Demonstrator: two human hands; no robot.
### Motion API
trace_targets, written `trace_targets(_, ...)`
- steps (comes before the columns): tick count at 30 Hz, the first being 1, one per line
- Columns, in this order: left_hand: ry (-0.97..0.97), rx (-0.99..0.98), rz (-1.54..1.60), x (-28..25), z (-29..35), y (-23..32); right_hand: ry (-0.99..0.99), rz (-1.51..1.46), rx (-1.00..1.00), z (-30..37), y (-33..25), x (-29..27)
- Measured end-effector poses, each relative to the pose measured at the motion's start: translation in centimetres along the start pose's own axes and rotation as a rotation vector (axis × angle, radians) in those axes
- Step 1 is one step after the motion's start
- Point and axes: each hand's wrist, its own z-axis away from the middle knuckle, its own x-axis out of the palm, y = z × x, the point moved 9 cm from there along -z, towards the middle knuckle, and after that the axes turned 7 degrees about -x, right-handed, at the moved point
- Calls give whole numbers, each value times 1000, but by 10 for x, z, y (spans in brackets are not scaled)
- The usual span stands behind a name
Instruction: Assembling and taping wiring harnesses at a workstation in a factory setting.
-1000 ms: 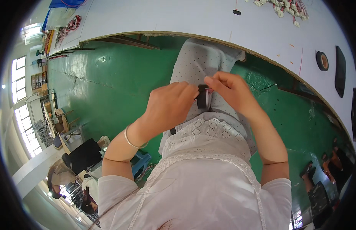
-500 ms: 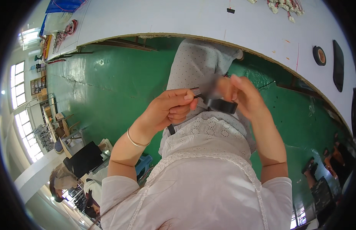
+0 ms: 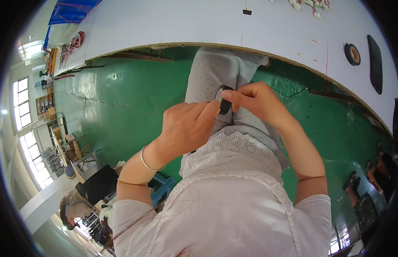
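Observation:
A roll of black tape (image 3: 225,105) is held over my lap between both hands, tilted so that part of its pale core shows. My left hand (image 3: 186,126) is closed, back of the hand up, its thumb and fingertips at the roll's near left edge. At the roll's right side, my right hand (image 3: 258,102) pinches the rim between thumb and fingers. What lies under the left fingers is hidden.
Ahead curves the edge of a white table (image 3: 173,25). On it lie another black tape roll (image 3: 352,54), a dark flat object (image 3: 374,64), a small black piece (image 3: 247,12) and white connectors (image 3: 308,5). A blue stool (image 3: 162,188) stands at my left.
The blurred right hand and the stretch of black tape between the hands have given way to a steady roll. My left hand has turned back-up and come in against the roll.

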Motion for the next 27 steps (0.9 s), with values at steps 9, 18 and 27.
trace_targets(9,141,-50,-210,20,-6,8,162,-591,-17,-5,17,23)
trace_targets(18,50,-81,-110,41,-10,-8,309,-671,-37,9,6,9)
trace_targets(27,-736,-1057,1773,88,26,-18,-29,-401,-654,33,-30,-26)
